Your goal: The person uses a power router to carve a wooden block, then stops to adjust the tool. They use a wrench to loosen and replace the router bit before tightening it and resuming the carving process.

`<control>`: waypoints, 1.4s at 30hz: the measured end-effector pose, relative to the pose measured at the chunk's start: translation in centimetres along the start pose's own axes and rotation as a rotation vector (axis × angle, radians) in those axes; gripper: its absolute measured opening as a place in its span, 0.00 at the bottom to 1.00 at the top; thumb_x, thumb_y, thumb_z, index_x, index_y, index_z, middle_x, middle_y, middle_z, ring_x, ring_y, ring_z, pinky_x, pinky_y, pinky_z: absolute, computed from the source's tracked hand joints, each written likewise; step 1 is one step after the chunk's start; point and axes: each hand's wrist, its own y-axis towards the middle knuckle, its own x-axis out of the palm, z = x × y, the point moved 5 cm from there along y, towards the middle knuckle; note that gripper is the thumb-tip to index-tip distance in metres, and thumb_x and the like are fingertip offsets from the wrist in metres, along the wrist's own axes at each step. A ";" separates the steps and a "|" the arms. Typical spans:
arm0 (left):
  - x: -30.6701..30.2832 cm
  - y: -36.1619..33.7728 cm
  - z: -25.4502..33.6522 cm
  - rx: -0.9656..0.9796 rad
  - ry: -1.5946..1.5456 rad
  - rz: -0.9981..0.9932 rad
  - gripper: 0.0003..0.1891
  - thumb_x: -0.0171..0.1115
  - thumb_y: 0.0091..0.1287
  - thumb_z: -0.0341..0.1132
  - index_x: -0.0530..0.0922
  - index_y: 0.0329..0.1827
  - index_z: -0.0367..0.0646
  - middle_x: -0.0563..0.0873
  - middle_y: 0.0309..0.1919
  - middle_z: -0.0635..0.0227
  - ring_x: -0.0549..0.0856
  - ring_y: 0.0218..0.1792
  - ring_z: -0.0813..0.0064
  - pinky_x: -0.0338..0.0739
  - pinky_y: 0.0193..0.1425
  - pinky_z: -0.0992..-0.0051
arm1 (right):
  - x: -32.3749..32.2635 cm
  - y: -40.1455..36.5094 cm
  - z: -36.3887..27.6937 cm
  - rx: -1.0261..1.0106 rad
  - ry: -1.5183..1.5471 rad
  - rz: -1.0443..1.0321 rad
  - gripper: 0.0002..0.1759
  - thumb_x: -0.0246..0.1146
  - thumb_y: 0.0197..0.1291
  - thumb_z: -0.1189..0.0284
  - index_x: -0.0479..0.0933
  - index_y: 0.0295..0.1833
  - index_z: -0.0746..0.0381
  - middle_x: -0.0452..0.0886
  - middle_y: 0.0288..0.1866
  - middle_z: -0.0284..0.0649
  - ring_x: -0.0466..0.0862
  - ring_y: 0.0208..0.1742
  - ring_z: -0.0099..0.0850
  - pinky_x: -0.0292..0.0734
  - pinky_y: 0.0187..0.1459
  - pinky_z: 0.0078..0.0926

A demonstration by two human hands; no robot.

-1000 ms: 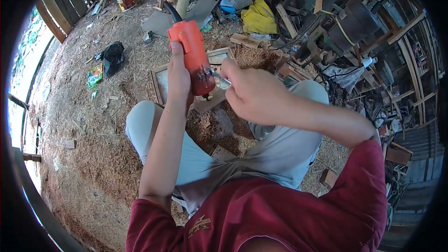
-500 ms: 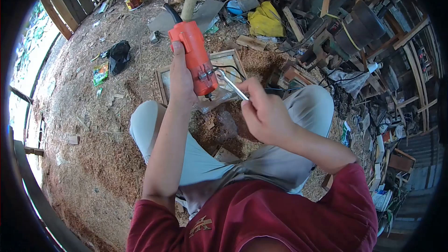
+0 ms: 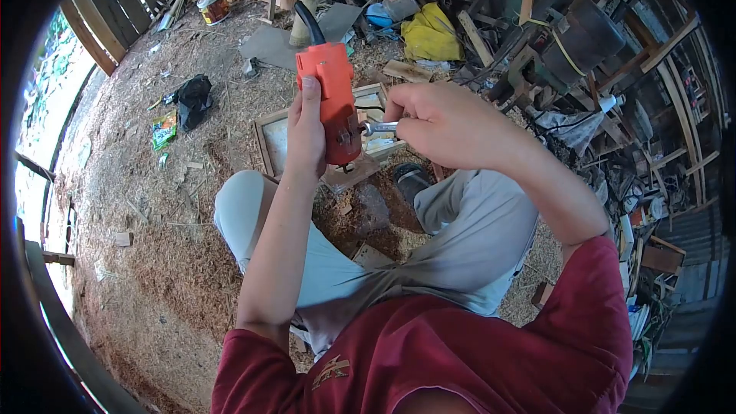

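My left hand [image 3: 307, 134] is wrapped round an orange power tool body [image 3: 328, 84], its thumb lying along the casing. A black cord sleeve [image 3: 309, 24] sticks up from the tool's far end, and a dark metal tip shows at the near end. In my right hand [image 3: 429, 123] is a silver wrench [image 3: 379, 129], gripped with curled fingers. The wrench's head meets a bolt or fitting on the right side of the tool, near its lower end; the exact contact is too small to tell. Behind the tool, a wooden frame [image 3: 270, 155] lies on the ground.
Wood shavings [image 3: 176, 261] cover the floor round my crossed legs. A yellow cloth [image 3: 432, 34] and scrap wood lie ahead. A dark motor-like machine [image 3: 584, 38] stands at the right. A black plastic bag [image 3: 193, 100] and a paint can [image 3: 213, 8] are on the left.
My right hand has risen and turned, bringing the wrench from a slant to nearly level against the tool. The tool has shifted slightly right and stands more upright. A shoe now shows below.
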 end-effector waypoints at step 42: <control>-0.5 -0.2 0.3 0.030 0.064 0.014 0.37 0.49 0.81 0.66 0.77 0.68 0.37 0.87 0.49 0.65 0.88 0.45 0.76 0.85 0.50 0.73 | 5.6 -2.1 0.6 -0.215 -0.257 0.296 0.17 0.60 0.66 0.74 0.68 0.58 0.65 0.81 0.21 0.49 0.84 0.25 0.55 0.77 0.30 0.57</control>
